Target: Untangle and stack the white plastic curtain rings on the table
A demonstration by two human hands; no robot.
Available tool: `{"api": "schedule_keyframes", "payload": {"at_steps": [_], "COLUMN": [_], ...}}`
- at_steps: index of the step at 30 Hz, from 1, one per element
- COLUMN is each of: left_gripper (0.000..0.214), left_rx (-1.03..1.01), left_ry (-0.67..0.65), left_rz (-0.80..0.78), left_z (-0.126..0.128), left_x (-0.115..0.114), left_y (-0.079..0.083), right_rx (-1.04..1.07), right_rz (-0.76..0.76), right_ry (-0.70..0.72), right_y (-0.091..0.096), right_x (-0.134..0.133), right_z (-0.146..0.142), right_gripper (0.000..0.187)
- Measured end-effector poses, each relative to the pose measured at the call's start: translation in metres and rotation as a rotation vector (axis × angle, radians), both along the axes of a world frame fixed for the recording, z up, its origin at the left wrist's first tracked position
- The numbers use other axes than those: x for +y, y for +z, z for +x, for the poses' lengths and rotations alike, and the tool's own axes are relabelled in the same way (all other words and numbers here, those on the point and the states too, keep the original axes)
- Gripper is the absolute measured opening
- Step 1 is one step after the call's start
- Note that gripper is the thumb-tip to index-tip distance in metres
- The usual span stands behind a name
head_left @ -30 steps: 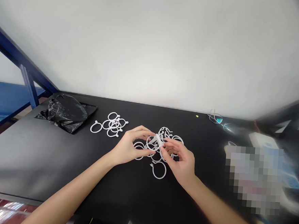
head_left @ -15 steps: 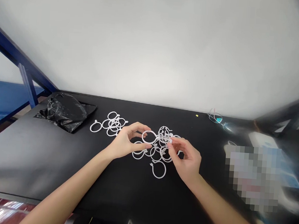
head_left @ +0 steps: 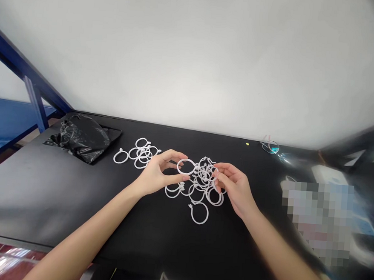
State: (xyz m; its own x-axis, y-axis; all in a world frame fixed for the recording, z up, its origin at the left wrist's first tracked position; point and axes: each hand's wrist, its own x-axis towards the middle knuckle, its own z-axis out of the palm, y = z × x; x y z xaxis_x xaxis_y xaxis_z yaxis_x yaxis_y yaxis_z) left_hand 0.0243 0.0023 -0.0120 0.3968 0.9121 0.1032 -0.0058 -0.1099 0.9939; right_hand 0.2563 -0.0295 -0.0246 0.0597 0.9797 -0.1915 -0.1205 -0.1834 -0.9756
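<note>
My left hand [head_left: 157,172] is closed lightly, thumb and fingers gripping a white plastic ring [head_left: 185,173] with a small clip end pointing right. Beneath and beside that ring lies a loose pile of similar white rings [head_left: 195,201], several of them overlapping. At the pile's right side, my right hand [head_left: 236,188] pinches the edge of another white ring [head_left: 216,172]; its fingertips partly hide it. One single ring [head_left: 199,223] lies nearest to me, below the pile. A second cluster of white rings [head_left: 134,158] rests to the left, partly behind my left hand.
A crumpled black plastic bag [head_left: 84,139] lies at the back left of the black table [head_left: 83,205]. Eyeglasses [head_left: 271,147] and a small yellow piece [head_left: 247,144] are near the wall. Blurred white and blue items [head_left: 331,178] sit at the right. A blue frame [head_left: 25,69] stands left.
My right hand's fingers have turned and shifted slightly, and the rings beside them have moved. My left hand keeps its ring in nearly the same place.
</note>
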Motion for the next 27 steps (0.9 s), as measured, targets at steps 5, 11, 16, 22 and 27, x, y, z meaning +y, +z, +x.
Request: {"api": "schedule_keyframes", "payload": {"at_steps": [5,11,16,22,27], "left_gripper": [0.040,0.046,0.044,0.041,0.039], "left_rx": [0.006,-0.081,-0.119,-0.164,-0.233], "left_ry": [-0.015,-0.006,0.024,-0.017,-0.208], "left_rz": [-0.069,-0.244,-0.282,-0.305,-0.312], "left_z": [0.001,0.000,0.000,0.000,0.008], "left_x": [-0.001,-0.001,0.000,-0.001,-0.011], "left_y": [-0.003,-0.009,-0.008,-0.002,0.002], "right_rx": [0.021,0.183,0.074,-0.018,-0.077], "right_rz": [0.020,0.011,0.043,0.075,0.109], "right_ry": [-0.007,0.012,-0.002,0.025,0.022], "right_y": [0.000,0.003,0.001,-0.003,-0.002], "right_x": [0.000,0.001,0.000,-0.007,-0.010], "right_z": [-0.002,0.000,0.003,-0.002,-0.008], "right_gripper": [0.027,0.030,0.021,0.024,0.027]}}
